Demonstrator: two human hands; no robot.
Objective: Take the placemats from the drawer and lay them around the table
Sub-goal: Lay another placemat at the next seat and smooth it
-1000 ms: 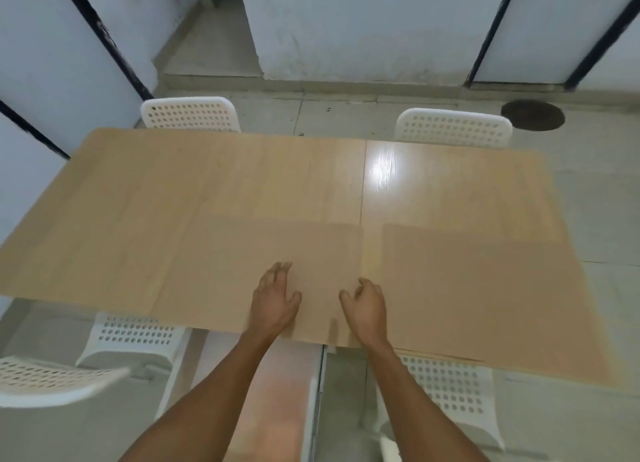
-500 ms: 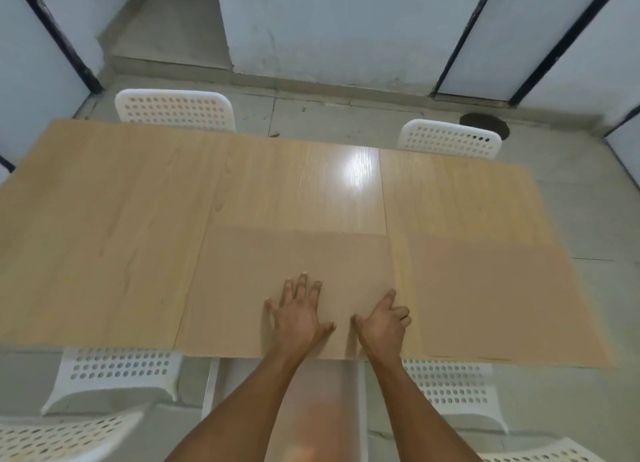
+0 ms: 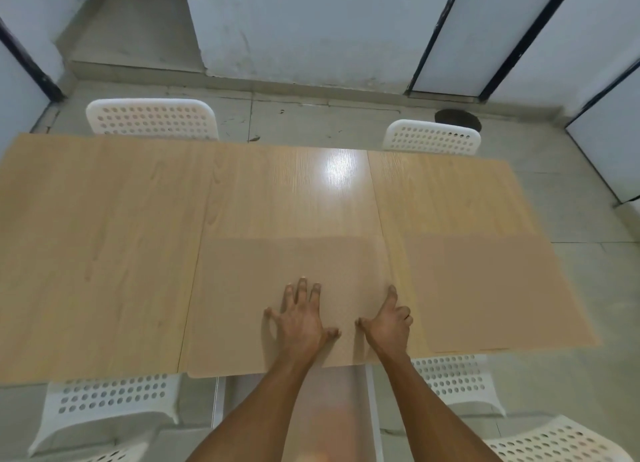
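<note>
There was one view only, from a wide-angle camera worn on the person's head. It looked forward and steeply down over the near edge of the table (image 3: 104, 253), close enough that both forearms rose from the bottom of the frame. It faced across the tabletop toward the far wall (image 3: 311, 28), taking in the chairs (image 3: 152, 118) beyond the table and the floor (image 3: 311, 115). Straight edges bowed near the frame's borders.
</note>
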